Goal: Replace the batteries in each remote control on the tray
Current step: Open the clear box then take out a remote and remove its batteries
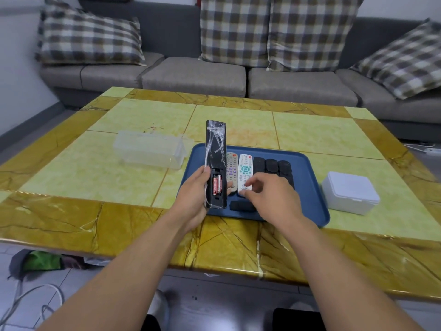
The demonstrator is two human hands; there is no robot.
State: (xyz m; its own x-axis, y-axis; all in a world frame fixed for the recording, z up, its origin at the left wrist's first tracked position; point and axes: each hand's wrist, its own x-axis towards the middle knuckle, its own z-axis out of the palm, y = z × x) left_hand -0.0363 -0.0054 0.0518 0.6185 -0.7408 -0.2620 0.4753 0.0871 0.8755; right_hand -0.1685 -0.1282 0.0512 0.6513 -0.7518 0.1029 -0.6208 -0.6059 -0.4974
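Both bare forearms reached in from the near table edge. The left hand (pixel 194 192) gripped a long black remote control wrapped in clear tape (pixel 215 161), held upright, back facing the camera, above the left edge of the dark blue plastic tray (pixel 310 187). Its battery bay was uncovered, showing two red-and-black batteries (pixel 217 185) seated side by side. A small black cover (pixel 241 206) lay on the tray's near edge. The right hand (pixel 269 199) hovered over the tray, fingers loosely curled and holding nothing, just beside a white remote with teal buttons (pixel 245 169); a grey remote (pixel 231 163) and several black remotes (pixel 272 167) lay alongside. Recommended method, in the inspector's judgement: steady the remote firmly, lever each cell out from its free end, and note polarity before refitting.
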